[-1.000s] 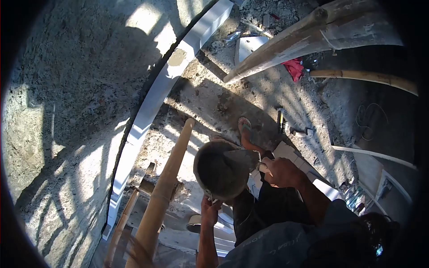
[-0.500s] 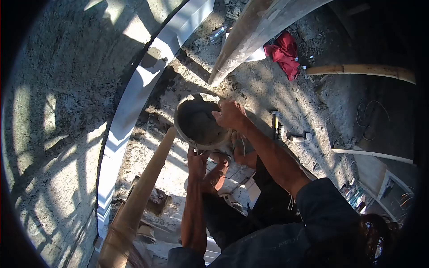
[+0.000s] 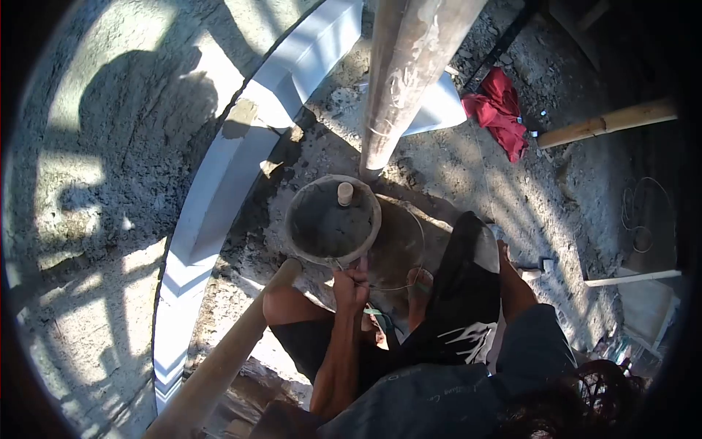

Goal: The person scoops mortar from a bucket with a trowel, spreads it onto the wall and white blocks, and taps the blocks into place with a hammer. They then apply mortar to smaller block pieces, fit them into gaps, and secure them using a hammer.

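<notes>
A round bucket (image 3: pixel 300 238) holding grey, wet-looking mortar (image 3: pixel 325 223) is in front of me. A pale, cylindrical handle (image 3: pixel 345 194) stands up out of the mortar; whatever is below it is hidden. My left hand (image 3: pixel 352 287) is closed at the bucket's near rim. My right arm reaches out past my bent right leg, and my right hand (image 3: pixel 502 247) is low near the ground, mostly hidden by the knee. Its fingers do not show clearly. A thin wire loop (image 3: pixel 423 241) curves out to the right of the bucket.
A white angular moulding (image 3: pixel 212 197) runs along the rough wall (image 3: pixel 110 175) at left. Behind the bucket rises a thick post (image 3: pixel 402 80); a round pole (image 3: pixel 241 333) slants in at lower left. Red cloth (image 3: pixel 501 117) and a bamboo pole (image 3: pixel 607 124) lie at right.
My right hand has left the bucket's rim and moved right, down beside my leg. The bucket's mouth now faces up more, showing the upright handle. My view has shifted.
</notes>
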Motion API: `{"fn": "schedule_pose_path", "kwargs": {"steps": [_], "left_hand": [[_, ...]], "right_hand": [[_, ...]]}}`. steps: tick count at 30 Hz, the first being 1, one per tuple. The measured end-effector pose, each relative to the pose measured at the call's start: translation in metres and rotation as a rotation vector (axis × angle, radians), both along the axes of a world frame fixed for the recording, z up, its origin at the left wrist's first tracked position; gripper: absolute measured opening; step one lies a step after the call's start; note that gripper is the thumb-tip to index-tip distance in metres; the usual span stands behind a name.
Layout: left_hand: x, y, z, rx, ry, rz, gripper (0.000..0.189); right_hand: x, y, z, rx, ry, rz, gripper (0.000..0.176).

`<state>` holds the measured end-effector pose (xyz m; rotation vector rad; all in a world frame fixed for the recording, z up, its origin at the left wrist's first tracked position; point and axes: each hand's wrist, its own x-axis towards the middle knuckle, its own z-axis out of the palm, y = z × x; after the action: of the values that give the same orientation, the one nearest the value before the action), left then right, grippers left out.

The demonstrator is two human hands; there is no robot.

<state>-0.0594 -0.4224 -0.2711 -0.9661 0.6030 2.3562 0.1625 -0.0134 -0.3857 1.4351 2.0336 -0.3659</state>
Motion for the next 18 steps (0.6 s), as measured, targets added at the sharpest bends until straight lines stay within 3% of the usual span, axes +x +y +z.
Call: {"fn": "schedule_pose_path", "kwargs": {"steps": [2, 4, 6, 10, 12, 16, 18], "left_hand": [[0.017, -0.006, -0.026, 0.261, -0.130, 0.072, 0.083], [0.032, -0.002, -0.028, 0.266, -0.383, 0.071, 0.068], [0.043, -0.004, -0.024, 0.138, -0.480, 0.053, 0.058], [0.059, -0.005, -0.030, -0.038, -0.428, -0.125, 0.058], [0.070, -0.013, -0.049, -0.115, -0.390, -0.348, 0.043], [0.069, -0.021, 0.021, -0.086, -0.411, -0.540, 0.029], [0.048, -0.022, 0.095, -0.436, -0.083, -0.795, 0.030]], "right_hand": [[0.011, -0.009, -0.033, -0.013, -0.050, 0.026, 0.039], [0.018, -0.017, -0.051, -0.007, -0.059, 0.039, 0.040], [0.023, -0.021, -0.059, 0.004, -0.045, 0.048, 0.040], [0.036, -0.017, -0.047, 0.052, 0.062, 0.059, 0.040], [0.044, -0.014, -0.027, 0.084, 0.164, 0.050, 0.041], [0.055, -0.004, 0.045, 0.158, 0.444, 0.066, 0.041], [0.050, -0.005, 0.086, 0.223, 0.555, 0.118, 0.031]]}}
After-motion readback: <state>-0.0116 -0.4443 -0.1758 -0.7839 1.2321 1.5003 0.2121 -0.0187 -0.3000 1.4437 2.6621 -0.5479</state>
